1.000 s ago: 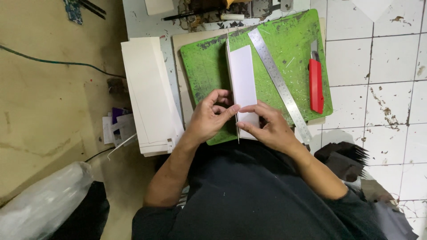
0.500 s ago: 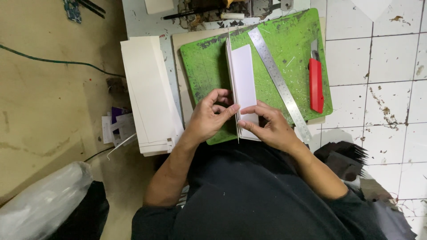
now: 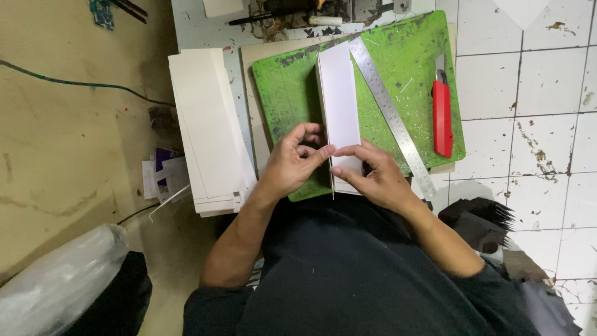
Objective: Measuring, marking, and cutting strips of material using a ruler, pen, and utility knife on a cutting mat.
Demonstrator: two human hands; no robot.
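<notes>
Pinched at its near end between both hands, a long white card strip [image 3: 341,99] is the item in hand: the left hand [image 3: 292,165] closes thumb and fingers on the strip's left edge, where a flap stands upright along a lengthwise fold, and the right hand [image 3: 373,174] presses its fingertips flat on the near right part, holding it down. Remaining entries, largest to smallest. Green cutting mat [image 3: 292,93]: scuffed and stained, lying on a pale board; the strip rests along its middle, running away from the person. Stack of white card sheets [image 3: 208,124]: left of the mat, edges squared, apart from the strip. White card strip: judged light and fairly stiff, smooth-faced, liable to crease or dent if squeezed mid-span; the fold line looks like its weak point, so it is best taken near the fold with flat fingertips, one hand steadying the flat panel, as the hands are placed here. Edges may be sharp enough to slip under pressure on the mat. Steel ruler [image 3: 388,112]: lying diagonally just right of the strip, its near end beside the right hand, seemingly not touched. Red utility knife [image 3: 442,118]: on the mat's right edge, well apart from both hands; whether its blade is out cannot be told.
</notes>
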